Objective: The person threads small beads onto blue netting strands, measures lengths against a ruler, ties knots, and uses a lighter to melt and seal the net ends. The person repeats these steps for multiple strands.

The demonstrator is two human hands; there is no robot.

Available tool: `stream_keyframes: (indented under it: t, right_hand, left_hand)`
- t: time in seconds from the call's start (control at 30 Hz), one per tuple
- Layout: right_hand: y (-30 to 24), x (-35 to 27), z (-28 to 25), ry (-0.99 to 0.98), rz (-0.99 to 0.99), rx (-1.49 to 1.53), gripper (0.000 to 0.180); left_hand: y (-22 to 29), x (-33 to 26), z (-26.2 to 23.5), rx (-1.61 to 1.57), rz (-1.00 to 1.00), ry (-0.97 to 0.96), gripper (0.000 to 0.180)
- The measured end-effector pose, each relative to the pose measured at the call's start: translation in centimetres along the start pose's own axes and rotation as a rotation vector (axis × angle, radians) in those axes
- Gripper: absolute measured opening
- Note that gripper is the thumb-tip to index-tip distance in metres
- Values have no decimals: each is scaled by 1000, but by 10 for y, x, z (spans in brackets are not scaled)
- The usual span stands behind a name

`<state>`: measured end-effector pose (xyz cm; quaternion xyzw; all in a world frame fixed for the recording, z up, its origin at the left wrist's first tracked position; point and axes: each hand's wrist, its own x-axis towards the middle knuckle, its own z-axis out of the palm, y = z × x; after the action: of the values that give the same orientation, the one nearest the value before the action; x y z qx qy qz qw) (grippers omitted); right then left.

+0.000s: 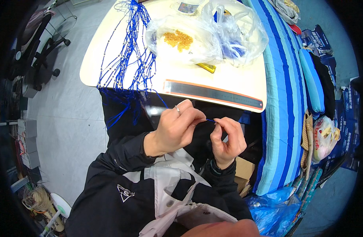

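Note:
My left hand (pixel 178 125), a ring on one finger, pinches a thin blue cord (pixel 210 120). The fingertips of my right hand (pixel 227 141) close on the same cord a short way off, so a small piece spans the gap between both hands. Both are held just off the table's near edge, above my lap. A blue strand runs from my left hand toward a bundle of blue cords (pixel 128 59) dotted with small beads. That bundle lies across the table's left part, its ends hanging over the near edge.
A dark ruler (pixel 213 94) with orange edges lies along the front of the cream table (pixel 92 67). Behind it are gold beads (pixel 178 40) on clear plastic, a plastic bag (pixel 244 35) and a small yellow object (pixel 207 68). A blue-striped bed (pixel 282 98) adjoins on the right.

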<state>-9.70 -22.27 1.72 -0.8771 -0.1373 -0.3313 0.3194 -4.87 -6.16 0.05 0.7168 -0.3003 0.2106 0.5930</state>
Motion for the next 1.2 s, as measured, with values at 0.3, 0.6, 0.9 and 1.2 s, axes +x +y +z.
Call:
stream_keyframes:
  t: [0.3, 0.6, 0.9, 1.2]
  right_hand:
    - [-21, -13, 5, 106, 259, 75, 13]
    - [-14, -10, 0, 140, 436, 490, 26]
    - [-11, -8, 17, -33, 223, 482, 9]
    - [3, -12, 9, 296, 333, 605, 6]
  left_hand:
    - [8, -17, -7, 151, 141, 46, 37]
    - [8, -10, -15, 76, 33, 109, 23]
    - [8, -11, -13, 23, 14, 115, 19]
    - [2, 3, -30, -8, -16, -78, 12]
